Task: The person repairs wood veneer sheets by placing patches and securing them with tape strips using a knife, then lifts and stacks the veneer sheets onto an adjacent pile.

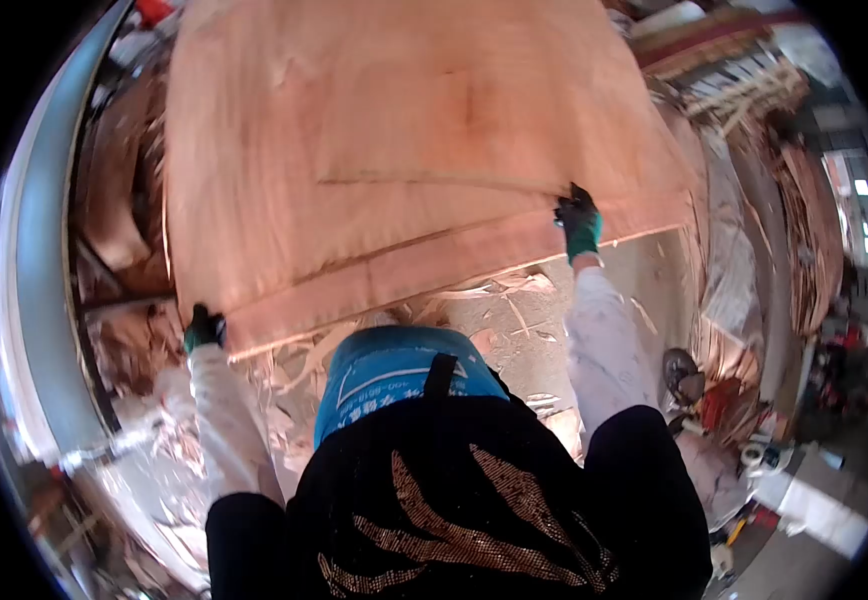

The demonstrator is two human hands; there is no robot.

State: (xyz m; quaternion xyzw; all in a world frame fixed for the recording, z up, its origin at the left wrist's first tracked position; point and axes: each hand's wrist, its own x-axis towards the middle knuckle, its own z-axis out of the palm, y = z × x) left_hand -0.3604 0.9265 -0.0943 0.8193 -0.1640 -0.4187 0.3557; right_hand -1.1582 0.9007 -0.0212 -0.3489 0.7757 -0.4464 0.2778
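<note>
A broad, reddish-brown wood veneer sheet [414,110] fills the upper middle of the head view. Along its near side, a lighter seam runs above a narrow band of veneer [374,285]. My left hand [204,328], in a dark green glove, is closed at the near left corner of the sheet. Farther right, my right hand [579,218], gloved in black and green, is closed on a raised veneer edge near the right end of the band. A thin fold or overlapping edge stretches left from its fingers. Both sets of fingertips are partly hidden by the gloves' dark colour.
Veneer scraps [524,285] litter the floor below the near edge. A long pale blue rail [49,230] runs along the left. Stacked veneer [809,240] stands on the right, near a dark shoe [682,375]. A blue apron [404,370] covers my front.
</note>
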